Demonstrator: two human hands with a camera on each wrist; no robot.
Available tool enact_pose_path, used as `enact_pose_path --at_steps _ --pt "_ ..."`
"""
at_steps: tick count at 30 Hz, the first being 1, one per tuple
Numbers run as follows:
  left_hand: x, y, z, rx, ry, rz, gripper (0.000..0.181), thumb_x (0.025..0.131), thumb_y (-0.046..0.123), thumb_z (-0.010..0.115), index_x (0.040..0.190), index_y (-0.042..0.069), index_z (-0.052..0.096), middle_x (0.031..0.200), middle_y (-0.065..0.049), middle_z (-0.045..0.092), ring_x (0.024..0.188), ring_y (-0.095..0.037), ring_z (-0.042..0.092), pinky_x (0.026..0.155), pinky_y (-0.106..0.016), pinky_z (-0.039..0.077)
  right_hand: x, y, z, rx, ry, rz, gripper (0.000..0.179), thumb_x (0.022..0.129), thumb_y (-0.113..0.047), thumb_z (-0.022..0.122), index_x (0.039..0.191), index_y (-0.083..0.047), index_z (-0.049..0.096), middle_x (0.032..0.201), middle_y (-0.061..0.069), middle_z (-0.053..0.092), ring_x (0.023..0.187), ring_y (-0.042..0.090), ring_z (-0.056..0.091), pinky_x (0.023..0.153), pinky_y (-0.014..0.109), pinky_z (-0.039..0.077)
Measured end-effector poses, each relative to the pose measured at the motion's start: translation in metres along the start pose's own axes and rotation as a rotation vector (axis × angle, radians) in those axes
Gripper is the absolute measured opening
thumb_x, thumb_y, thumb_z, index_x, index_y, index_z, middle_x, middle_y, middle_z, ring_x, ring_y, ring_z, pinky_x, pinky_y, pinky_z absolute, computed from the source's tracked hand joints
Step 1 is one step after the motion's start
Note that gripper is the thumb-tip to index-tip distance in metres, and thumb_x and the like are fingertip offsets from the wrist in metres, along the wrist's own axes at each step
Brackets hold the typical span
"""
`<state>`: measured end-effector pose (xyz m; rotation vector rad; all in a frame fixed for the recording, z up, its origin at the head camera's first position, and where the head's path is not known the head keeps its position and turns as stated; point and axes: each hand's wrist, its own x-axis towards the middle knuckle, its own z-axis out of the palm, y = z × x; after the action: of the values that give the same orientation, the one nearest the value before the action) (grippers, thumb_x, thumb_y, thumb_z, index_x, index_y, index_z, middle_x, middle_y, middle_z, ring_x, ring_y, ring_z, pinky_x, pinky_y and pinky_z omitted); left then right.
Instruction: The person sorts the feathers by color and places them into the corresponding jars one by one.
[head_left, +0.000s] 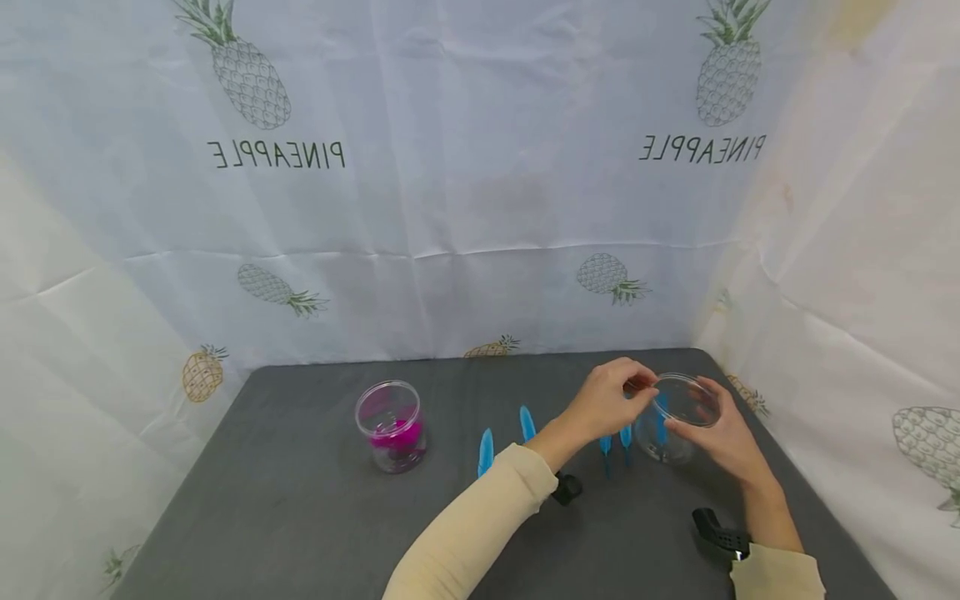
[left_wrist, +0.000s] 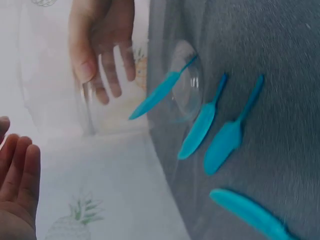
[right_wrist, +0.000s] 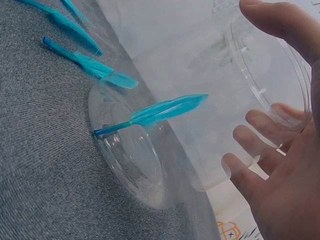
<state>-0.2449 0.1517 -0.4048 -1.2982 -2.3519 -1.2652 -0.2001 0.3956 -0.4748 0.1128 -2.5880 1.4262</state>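
Note:
A clear plastic jar [head_left: 662, 455] stands at the right of the grey table. My right hand [head_left: 722, 435] holds it near the rim, with the thumb on one side and the fingers round the other. One blue feather [right_wrist: 167, 111] leans inside the jar, its quill end at the bottom. My left hand [head_left: 607, 400] is beside the rim, its fingertips close to the feather's side of the mouth. The left wrist view shows the left fingers [left_wrist: 20, 170] nearly straight, with nothing seen between them. Two blue feathers [left_wrist: 200, 131] lie on the table just left of the jar.
More blue feathers [head_left: 487, 451] lie mid-table, partly hidden by the left forearm. A second clear jar [head_left: 389, 460] with magenta contents [head_left: 402, 435] stands at the left. A white pineapple-print curtain [head_left: 480, 200] hangs behind and beside the grey table [head_left: 285, 500].

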Motion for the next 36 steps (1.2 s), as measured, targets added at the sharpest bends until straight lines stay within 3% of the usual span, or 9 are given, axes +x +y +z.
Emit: enact_pose_path --at_steps 9,15,30,36 --pt "-0.014 0.002 -0.03 0.193 -0.052 0.071 0.019 0.101 0.022 0.067 0.116 0.011 0.07 0.112 0.0 0.067 0.101 -0.01 0.063 0.088 -0.009 0.045 -0.002 -0.001 -0.001 -0.014 0.016 0.012 0.105 0.092 -0.024 0.078 0.161 -0.002 0.003 0.158 0.032 0.026 0.143 0.053 0.028 0.09 0.0 0.037" --pt "-0.028 -0.005 -0.048 0.281 -0.072 0.112 0.02 0.101 0.024 0.067 0.117 0.012 0.07 0.114 0.001 0.068 0.105 -0.009 0.064 0.092 -0.012 0.046 -0.003 -0.002 -0.003 -0.011 0.008 0.017 0.104 0.093 -0.022 0.078 0.161 -0.001 0.003 0.158 0.033 0.026 0.141 0.056 0.028 0.084 0.001 0.039" --pt "-0.076 -0.027 -0.088 0.544 -0.18 0.093 0.03 0.102 0.034 0.063 0.125 0.015 0.068 0.126 0.001 0.065 0.118 -0.016 0.061 0.101 -0.028 0.049 -0.003 -0.001 -0.003 -0.006 -0.017 0.0 0.101 0.094 -0.02 0.076 0.161 -0.002 0.002 0.158 0.033 0.025 0.141 0.056 0.027 0.084 0.0 0.039" --pt "-0.094 -0.03 -0.106 0.567 -0.225 0.073 0.033 0.103 0.035 0.061 0.127 0.014 0.067 0.128 -0.001 0.064 0.12 -0.018 0.059 0.104 -0.032 0.047 -0.001 -0.002 -0.001 -0.014 -0.006 -0.004 0.101 0.093 -0.021 0.077 0.161 -0.002 0.004 0.158 0.032 0.026 0.142 0.055 0.026 0.087 0.0 0.038"
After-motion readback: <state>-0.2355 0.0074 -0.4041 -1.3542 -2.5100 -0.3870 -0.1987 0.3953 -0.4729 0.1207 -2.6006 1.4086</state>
